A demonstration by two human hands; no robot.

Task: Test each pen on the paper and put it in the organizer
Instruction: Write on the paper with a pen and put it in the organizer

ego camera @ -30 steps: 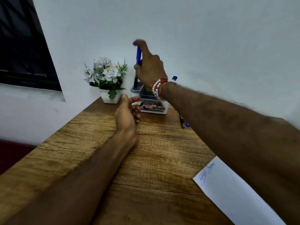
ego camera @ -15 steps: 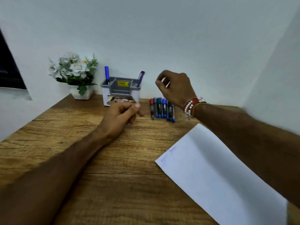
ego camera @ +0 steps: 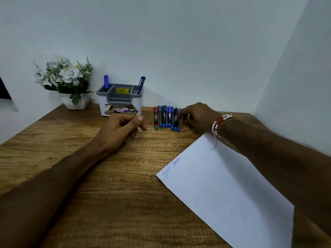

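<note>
The markers [ego camera: 166,117] lie in a tight row on the tabletop [ego camera: 107,176], just right of the organizer [ego camera: 103,104]. My right hand [ego camera: 195,117] has its fingers [ego camera: 182,116] bent at the rightmost marker [ego camera: 178,122]; I cannot tell if they pinch it. My left hand [ego camera: 120,129] rests loosely curled and holds nothing. I judge the marker to be light, stiff and smooth, so I would take it at mid-barrel.
</note>
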